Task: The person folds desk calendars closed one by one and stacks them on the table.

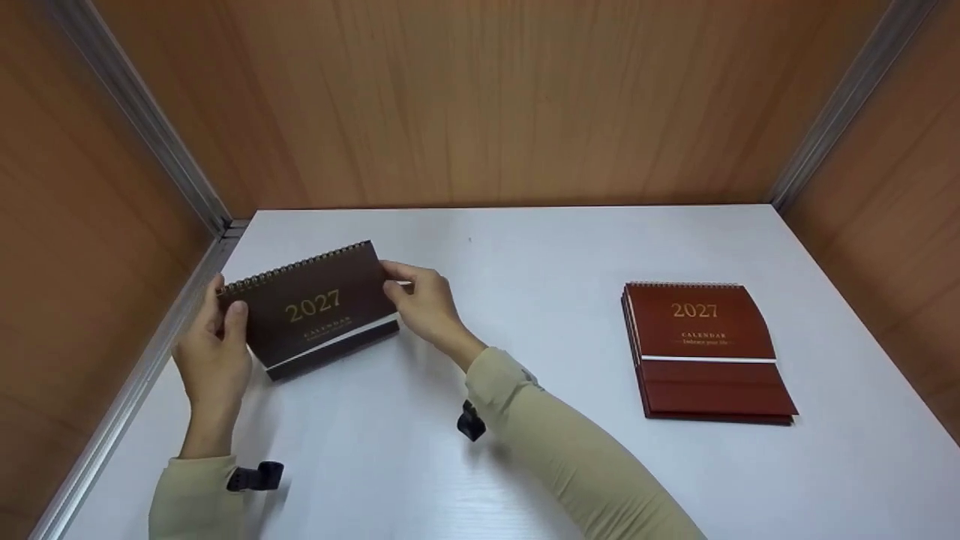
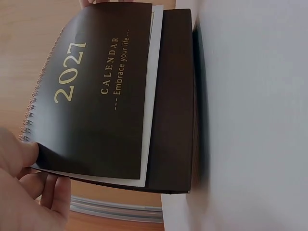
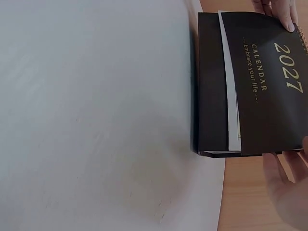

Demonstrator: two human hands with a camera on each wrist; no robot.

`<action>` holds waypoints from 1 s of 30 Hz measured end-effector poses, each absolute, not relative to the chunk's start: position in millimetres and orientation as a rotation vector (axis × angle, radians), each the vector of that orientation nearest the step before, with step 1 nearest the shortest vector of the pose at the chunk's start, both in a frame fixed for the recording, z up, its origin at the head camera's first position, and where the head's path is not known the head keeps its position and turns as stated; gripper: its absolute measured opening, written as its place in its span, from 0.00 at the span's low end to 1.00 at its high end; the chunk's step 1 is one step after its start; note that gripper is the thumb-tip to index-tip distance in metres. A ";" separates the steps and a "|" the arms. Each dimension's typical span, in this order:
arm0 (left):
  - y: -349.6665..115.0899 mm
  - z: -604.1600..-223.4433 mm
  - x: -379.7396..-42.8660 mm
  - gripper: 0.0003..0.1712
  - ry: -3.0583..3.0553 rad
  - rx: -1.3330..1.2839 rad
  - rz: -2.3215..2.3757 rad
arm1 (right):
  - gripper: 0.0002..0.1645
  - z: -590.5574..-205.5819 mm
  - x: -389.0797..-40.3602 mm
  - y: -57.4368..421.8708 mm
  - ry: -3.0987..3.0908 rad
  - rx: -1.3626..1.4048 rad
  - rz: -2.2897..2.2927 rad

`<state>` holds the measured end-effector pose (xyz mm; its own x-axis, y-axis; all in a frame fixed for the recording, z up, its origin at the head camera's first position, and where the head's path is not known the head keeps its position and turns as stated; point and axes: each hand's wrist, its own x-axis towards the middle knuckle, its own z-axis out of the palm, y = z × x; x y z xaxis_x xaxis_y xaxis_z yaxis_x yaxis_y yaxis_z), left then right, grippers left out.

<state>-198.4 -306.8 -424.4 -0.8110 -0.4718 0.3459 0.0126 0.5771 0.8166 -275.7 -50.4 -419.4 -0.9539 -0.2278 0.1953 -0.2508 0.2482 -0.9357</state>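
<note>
A dark brown spiral-bound 2027 desk calendar [image 1: 315, 307] is held tilted at the left of the table, its gold lettering facing up toward me. My left hand [image 1: 214, 360] grips its left edge, thumb on the cover and fingers behind. On the opposite side my right hand [image 1: 427, 300] pinches the right edge near the top. Both wrist views show the dark calendar [image 2: 106, 96] with its cover lifted slightly off the white pages. In the right wrist view, the base strip [image 3: 211, 82] shows beside the cover. Fingers behind the calendar are partly hidden.
A red 2027 calendar [image 1: 701, 322] lies on the white table [image 1: 555, 255] at the right, apart from both hands. Wood panels [image 1: 480, 105] close in the back and sides, with metal rails [image 1: 142, 97] at the corners. A small black device [image 1: 256, 477] sits at each wrist.
</note>
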 end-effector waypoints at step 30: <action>-212.0 -408.2 -233.4 0.24 -2.214 0.066 -1.509 | 0.21 -406.0 -274.2 64.2 -2.220 0.343 1.737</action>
<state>-233.4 -212.0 -408.2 -0.8942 -0.2892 0.3418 0.2124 0.3982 0.8924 -274.2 64.2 -406.0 -0.9262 -0.0030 0.3769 -0.3666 0.2403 -0.8988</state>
